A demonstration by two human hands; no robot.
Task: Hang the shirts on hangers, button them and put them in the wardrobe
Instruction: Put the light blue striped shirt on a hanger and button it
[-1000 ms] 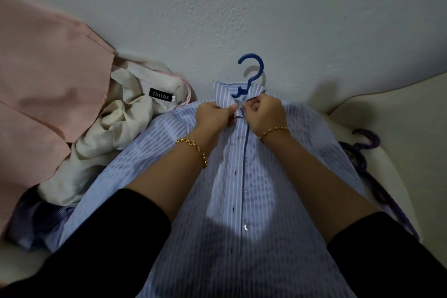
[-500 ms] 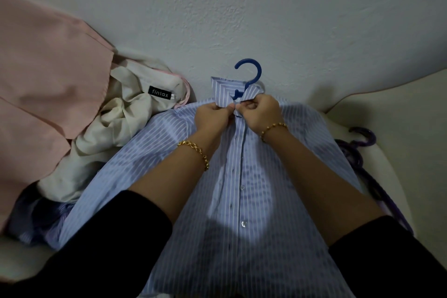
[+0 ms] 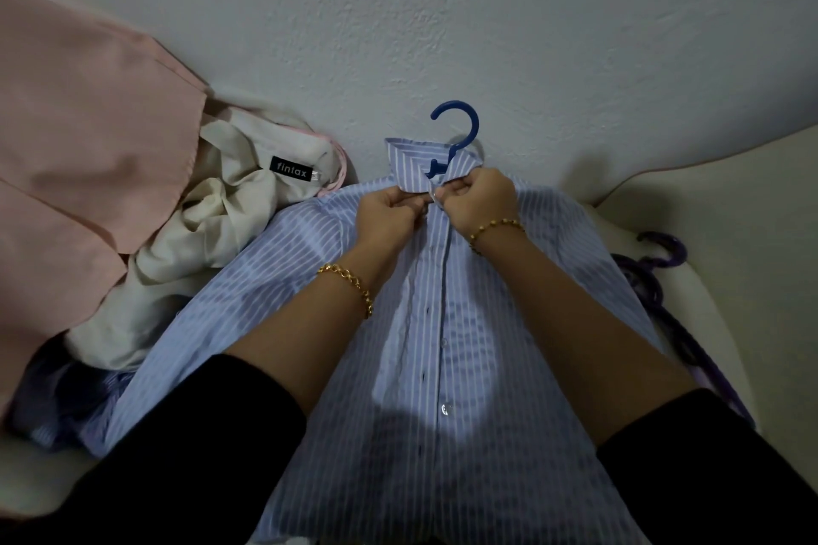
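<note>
My striped shirt (image 3: 442, 367) lies front-up on the cream seat (image 3: 730, 212). It is already on the blue hanger (image 3: 460, 124), whose hook points away from me at the seat's far edge, against the wall. The shirt's long axis runs straight from my lap to that hook, with the placket down the middle. Both hands are at its far end, just under the collar (image 3: 411, 159). My left hand (image 3: 389, 212) pinches the front edge on its side and my right hand (image 3: 476, 199) pinches the other, knuckles nearly touching, with the top button (image 3: 436, 196) between them. I cannot tell whether it is through its hole. The lower buttons (image 3: 446, 409) lie back towards me along the placket, so I judge the next move is a short draw of both hands down that line, with neither hand nearer than the other. Purple hangers (image 3: 664, 252) lie by the right edge. A cream garment (image 3: 221, 212) and pink cloth (image 3: 88, 124) are heaped at the left.
</note>
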